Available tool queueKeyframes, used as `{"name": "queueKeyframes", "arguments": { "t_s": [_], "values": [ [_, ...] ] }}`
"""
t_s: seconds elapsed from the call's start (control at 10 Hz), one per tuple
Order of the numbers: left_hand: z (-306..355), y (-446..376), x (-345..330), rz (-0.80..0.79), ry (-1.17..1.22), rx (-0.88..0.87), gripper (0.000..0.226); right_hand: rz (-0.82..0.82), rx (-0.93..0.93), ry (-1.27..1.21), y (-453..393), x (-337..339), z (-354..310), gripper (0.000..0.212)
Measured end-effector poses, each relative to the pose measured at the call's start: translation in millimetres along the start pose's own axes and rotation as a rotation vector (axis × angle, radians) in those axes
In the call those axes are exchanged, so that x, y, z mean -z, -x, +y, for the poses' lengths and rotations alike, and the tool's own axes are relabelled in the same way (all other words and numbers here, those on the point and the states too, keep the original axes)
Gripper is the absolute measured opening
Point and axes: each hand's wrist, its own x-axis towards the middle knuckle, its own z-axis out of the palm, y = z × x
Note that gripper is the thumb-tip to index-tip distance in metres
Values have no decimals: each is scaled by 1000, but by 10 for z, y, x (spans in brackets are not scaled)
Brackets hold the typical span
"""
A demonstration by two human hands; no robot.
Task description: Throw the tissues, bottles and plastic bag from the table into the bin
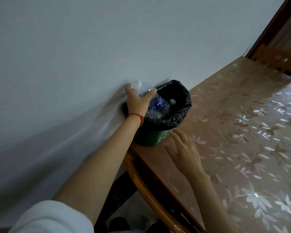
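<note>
A green bin (pixel 151 137) lined with a black bag (pixel 180 98) stands on the table at its wall-side edge. My left hand (pixel 137 102) reaches over the bin's rim and is closed around a clear bottle (pixel 159 101) with a blue label. The bottle is tilted, with its cap end down inside the bin and its base sticking out past my fingers toward the wall. Clear crumpled plastic (pixel 152 114) lies in the bin under it. My right hand (pixel 183 148) lies flat on the table, fingers apart, with the fingertips at the bin's green wall.
The table (pixel 242 115) wears a brown cloth with pale flowers. A plain wall (pixel 74 56) runs close along the left. A wooden chair (pixel 151 190) is tucked under the near edge. Another chair back (pixel 275 60) stands at the far end by a door frame.
</note>
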Motion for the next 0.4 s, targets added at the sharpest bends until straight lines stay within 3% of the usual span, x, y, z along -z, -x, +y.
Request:
{"name": "queueKeyframes", "arguments": {
  "t_s": [0.2,0.4],
  "values": [
    [-138,107,230,-25,-116,-45,74,9,19,-13,5,-43,7,46],
    [-279,392,622,-34,-337,-293,63,5,45,-21,-6,-98,-86,54]
  ]
}}
